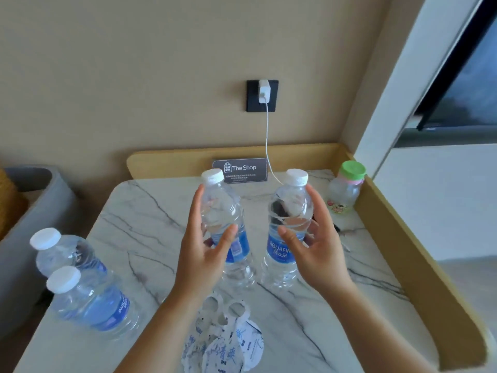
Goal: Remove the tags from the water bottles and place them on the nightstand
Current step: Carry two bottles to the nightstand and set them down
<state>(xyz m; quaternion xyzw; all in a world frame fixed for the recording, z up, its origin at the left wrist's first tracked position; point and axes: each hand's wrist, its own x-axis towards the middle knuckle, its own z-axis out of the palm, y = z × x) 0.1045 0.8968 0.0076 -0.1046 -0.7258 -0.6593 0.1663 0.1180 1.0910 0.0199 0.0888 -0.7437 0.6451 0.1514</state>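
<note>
Four water bottles with white caps and blue labels stand on the marble-topped nightstand (150,216) in front of you. Your left hand (204,246) wraps the left-centre bottle (240,247): the thumb lies across its front just above the label, the other fingers curve round the back and show through the clear plastic, and the index finger runs up its side toward the shoulder. Your right hand (317,246) mirrors this on the right-centre bottle (279,254), with the thumb across the front and the fingers round the far side. Both bottles are upright in the middle of the top, close beside each other but not touching, with their bases on the marble.

The far-left bottle (64,254) and the near-left bottle (94,302) stand just beside each other at the left edge, well apart from your hands. The tags (226,343), white paper with blue print and round holes, lie in a loose pile on the near middle of the nightstand, between your forearms and nearer to you than the two bottles you grasp.

At the far edge a dark sign (240,169) reading "The Shop" leans against the raised wooden rim. Above it a white charger (264,94) sits in a black wall socket (252,103), and its cable (267,135) hangs down behind the right-centre bottle. A small clear jar with a green lid (347,189) stands in the far right corner. A grey tub (35,200) sits to the left of the nightstand.
</note>
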